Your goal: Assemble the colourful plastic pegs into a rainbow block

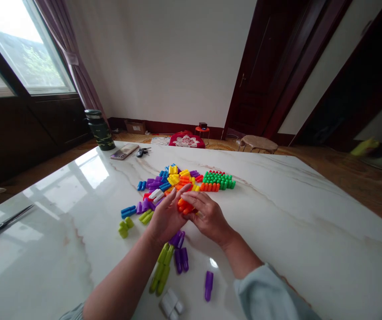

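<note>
Between my two hands, just above the middle of the desk (311, 213), sits the orange block cluster (185, 206). My left hand (167, 218) cups it from the left, fingers reaching past its far side. My right hand (207, 218) closes on it from the right, so both grips pinch the same piece. Its long axis seems to run left to right, though fingers hide most of it. Just beyond lies the loose pile of coloured blocks (173, 181), with the green-and-orange slab (218, 181) beside it. Purple pieces (181, 260) and lime pieces (161, 271) lie below my wrists. Bare desk spreads to the right.
</note>
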The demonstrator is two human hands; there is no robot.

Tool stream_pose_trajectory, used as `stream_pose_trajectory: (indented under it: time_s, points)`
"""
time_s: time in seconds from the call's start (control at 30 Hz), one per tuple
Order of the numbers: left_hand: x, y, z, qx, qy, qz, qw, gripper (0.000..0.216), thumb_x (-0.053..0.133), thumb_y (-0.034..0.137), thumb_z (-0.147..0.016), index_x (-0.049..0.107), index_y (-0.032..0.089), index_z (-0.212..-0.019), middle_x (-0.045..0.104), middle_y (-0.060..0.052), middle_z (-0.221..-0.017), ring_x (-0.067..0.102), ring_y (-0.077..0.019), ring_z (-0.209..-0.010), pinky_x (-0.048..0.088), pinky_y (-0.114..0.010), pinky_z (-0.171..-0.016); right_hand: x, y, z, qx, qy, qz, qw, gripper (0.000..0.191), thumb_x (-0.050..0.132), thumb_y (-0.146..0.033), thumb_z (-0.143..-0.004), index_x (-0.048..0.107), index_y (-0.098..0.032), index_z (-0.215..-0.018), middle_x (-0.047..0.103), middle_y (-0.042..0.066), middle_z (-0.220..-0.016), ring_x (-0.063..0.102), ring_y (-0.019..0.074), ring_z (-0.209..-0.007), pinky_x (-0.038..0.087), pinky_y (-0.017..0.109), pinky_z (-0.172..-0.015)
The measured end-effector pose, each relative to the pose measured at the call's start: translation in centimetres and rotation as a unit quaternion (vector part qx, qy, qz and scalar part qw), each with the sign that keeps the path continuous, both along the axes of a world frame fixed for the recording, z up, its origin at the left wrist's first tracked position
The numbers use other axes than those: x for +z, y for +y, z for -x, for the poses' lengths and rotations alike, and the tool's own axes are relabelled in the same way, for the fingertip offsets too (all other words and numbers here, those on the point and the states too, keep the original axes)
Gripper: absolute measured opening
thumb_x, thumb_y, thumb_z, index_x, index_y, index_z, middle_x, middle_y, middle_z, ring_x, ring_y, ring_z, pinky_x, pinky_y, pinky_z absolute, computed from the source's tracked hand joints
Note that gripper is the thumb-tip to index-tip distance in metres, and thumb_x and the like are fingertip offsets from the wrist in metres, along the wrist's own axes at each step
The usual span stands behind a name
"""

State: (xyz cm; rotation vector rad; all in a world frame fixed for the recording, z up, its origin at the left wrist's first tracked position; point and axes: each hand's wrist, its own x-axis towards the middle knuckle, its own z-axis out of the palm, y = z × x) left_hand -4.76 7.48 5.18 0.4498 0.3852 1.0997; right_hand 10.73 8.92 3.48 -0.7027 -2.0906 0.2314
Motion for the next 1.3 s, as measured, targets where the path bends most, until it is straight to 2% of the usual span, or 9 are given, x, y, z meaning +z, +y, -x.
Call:
stream_pose_trajectory:
  time_s: [0.1, 0.37, 0.5, 0.6, 0.7, 0.8, 0.93, 1.1, 1.3]
  points:
    - [0.0, -0.2, -0.2, -0.007, 0.005, 0.000, 1.000, 0.049, 0.049, 0.031, -0.092, 0.044, 0.014, -0.138, 0.066, -0.011, -0.109, 0.066, -0.0175, -0.086, 0.053, -0.029, -0.078, -0.3, 0.0, 0.1, -0.008, 0.011, 0.002, 1.000, 0.037, 0.061, -0.023, -0.088, 0.059, -0.025, -0.124, 0.065, 0.006, -0.117, 0.058, 0.0212, -0.109, 0.048, 0.039, -0.096]
    - [-0.7, 0.2, -0.1, -0.062, 0.017, -0.046, 0.997, 0.047, 0.051, 0.035, -0.091, 0.051, 0.011, -0.132, 0.065, -0.017, -0.118, 0.062, -0.0277, -0.111, 0.039, -0.044, -0.105, 0.6, -0.3, -0.5, -0.115, 0.128, 0.036, 0.984, 0.020, 0.055, -0.030, -0.091, 0.068, -0.025, -0.105, 0.067, 0.006, -0.101, 0.061, 0.0200, -0.095, 0.050, 0.036, -0.086]
    - [-1.1, 0.3, 0.1, -0.072, 0.050, -0.065, 0.994, 0.047, 0.053, 0.034, -0.090, 0.051, 0.014, -0.132, 0.060, -0.019, -0.127, 0.059, -0.0320, -0.117, 0.035, -0.049, -0.108, 0.5, 1.1, -3.1, -0.274, 0.227, 0.072, 0.932, 0.027, 0.049, -0.036, -0.091, 0.065, -0.021, -0.107, 0.068, 0.007, -0.102, 0.062, 0.0197, -0.090, 0.049, 0.032, -0.077]
    - [-1.2, 0.3, 0.2, -0.059, 0.075, -0.069, 0.993, 0.045, 0.054, 0.033, -0.089, 0.054, 0.014, -0.129, 0.059, -0.020, -0.130, 0.058, -0.0338, -0.118, 0.035, -0.050, -0.107, -0.4, 2.7, -5.9, -0.399, 0.199, 0.105, 0.889, 0.025, 0.052, -0.039, -0.084, 0.066, -0.020, -0.094, 0.070, 0.007, -0.090, 0.062, 0.0202, -0.078, 0.047, 0.032, -0.073]
    - [-1.3, 0.3, 0.1, -0.050, 0.086, -0.067, 0.993, 0.044, 0.055, 0.033, -0.088, 0.056, 0.012, -0.127, 0.058, -0.020, -0.131, 0.058, -0.0342, -0.118, 0.036, -0.049, -0.107, -1.8, 3.9, -8.0, -0.469, 0.152, 0.133, 0.860, 0.020, 0.060, -0.040, -0.074, 0.062, -0.020, -0.077, 0.069, 0.005, -0.077, 0.059, 0.0185, -0.062, 0.045, 0.031, -0.065]
    - [-1.4, 0.4, 0.1, -0.051, 0.086, -0.070, 0.993, 0.044, 0.054, 0.033, -0.089, 0.055, 0.012, -0.128, 0.057, -0.020, -0.132, 0.057, -0.0344, -0.119, 0.035, -0.049, -0.107, -3.3, 4.6, -8.8, -0.483, 0.131, 0.153, 0.852, 0.021, 0.065, -0.041, -0.066, 0.058, -0.021, -0.068, 0.066, 0.003, -0.067, 0.058, 0.0188, -0.058, 0.044, 0.030, -0.059]
    - [-1.4, 0.4, 0.2, -0.054, 0.092, -0.073, 0.992, 0.043, 0.054, 0.033, -0.089, 0.056, 0.012, -0.127, 0.057, -0.020, -0.133, 0.057, -0.0347, -0.119, 0.035, -0.050, -0.108, -4.5, 4.9, -8.6, -0.450, 0.120, 0.173, 0.868, 0.021, 0.065, -0.042, -0.066, 0.057, -0.022, -0.066, 0.065, 0.002, -0.062, 0.059, 0.0185, -0.055, 0.045, 0.028, -0.055]
    - [-1.3, 0.4, 0.2, -0.049, 0.103, -0.069, 0.991, 0.042, 0.056, 0.034, -0.088, 0.058, 0.013, -0.124, 0.058, -0.019, -0.132, 0.058, -0.0346, -0.118, 0.036, -0.050, -0.107, -4.7, 4.9, -8.6, -0.452, 0.083, 0.176, 0.871, 0.013, 0.057, -0.032, -0.071, 0.065, -0.022, -0.077, 0.070, 0.002, -0.077, 0.060, 0.0157, -0.059, 0.045, 0.027, -0.059]
    - [-1.4, 0.5, 0.2, -0.052, 0.100, -0.070, 0.991, 0.043, 0.056, 0.034, -0.088, 0.058, 0.013, -0.125, 0.057, -0.019, -0.133, 0.058, -0.0345, -0.118, 0.037, -0.049, -0.106, -5.1, 5.4, -9.0, -0.448, 0.112, 0.134, 0.877, 0.031, 0.049, -0.022, -0.070, 0.067, -0.017, -0.095, 0.068, 0.010, -0.097, 0.060, 0.0185, -0.070, 0.049, 0.035, -0.076]
